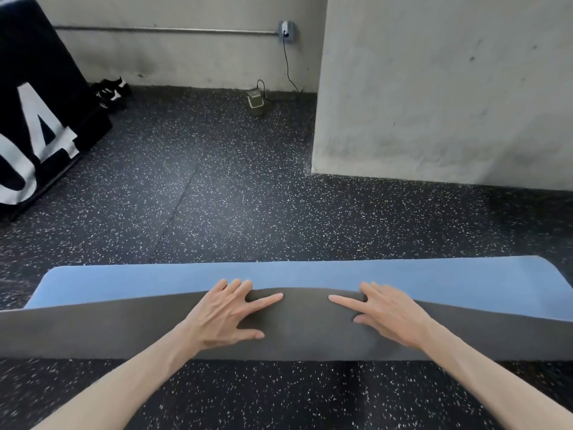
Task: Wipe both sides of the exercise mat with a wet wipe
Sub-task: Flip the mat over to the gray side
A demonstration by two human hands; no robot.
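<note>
Folding the mat [124,330] at 6 o'clock on the floor [248,212], the left hand [226,315] and right hand [387,318] press splayed, flat fingers on its grey flap. No wipe shows; with no grip, the flap may spring back over the blue side.

Gym corner. Speckled black rubber flooring [248,206]; black padded plyo box [40,103] with large white numerals at left; exercise mat [310,274] unrolled nearer than box; bare concrete walls [434,88].
</note>
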